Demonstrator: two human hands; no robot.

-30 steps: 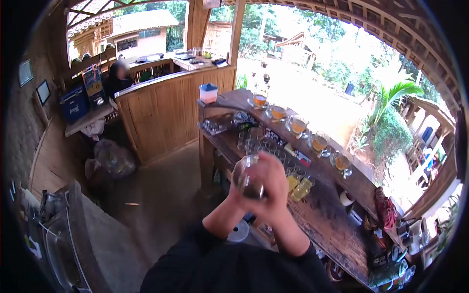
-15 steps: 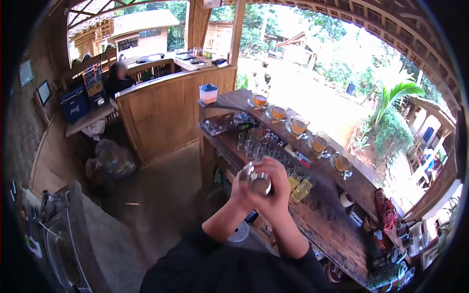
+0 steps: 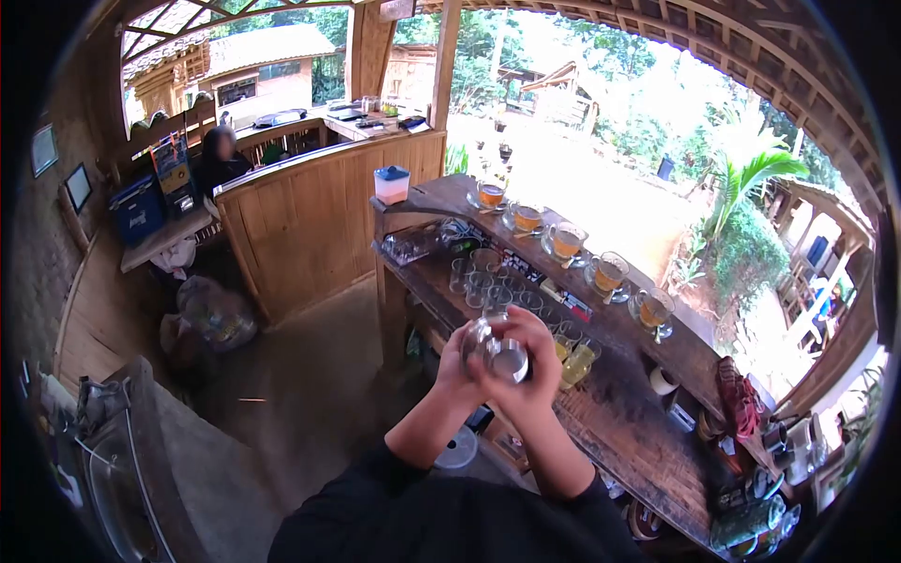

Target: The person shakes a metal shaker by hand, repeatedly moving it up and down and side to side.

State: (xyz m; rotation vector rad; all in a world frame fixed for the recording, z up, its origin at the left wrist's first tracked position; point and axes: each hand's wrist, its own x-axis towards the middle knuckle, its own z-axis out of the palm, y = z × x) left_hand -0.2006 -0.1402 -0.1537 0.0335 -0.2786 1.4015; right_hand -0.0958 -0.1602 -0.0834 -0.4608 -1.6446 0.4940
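In front of my chest I hold a shiny metal cocktail shaker (image 3: 509, 362), tilted, with its round end facing me. My left hand (image 3: 454, 364) wraps around its left side. From the right, my right hand (image 3: 533, 349) closes around the same shaker, its fingers over the top. Part of the shaker is hidden behind the fingers. Just beyond my hands, on the dark wooden counter (image 3: 619, 413), stand glass mugs with yellow liquid (image 3: 579, 363). Several clear glass mugs (image 3: 479, 283) are grouped farther back.
Along the raised shelf stand several glass cups of amber drink (image 3: 567, 241) on saucers. A blue-lidded container (image 3: 391, 186) sits at its far end. Red woven material (image 3: 740, 399) and jars lie at right. A person (image 3: 221, 161) is behind the wooden partition (image 3: 319, 225).
The shaker has shifted slightly down and right in my hands' grip, and its end is angled differently. My view has turned a little. Both hands stay closed around it.
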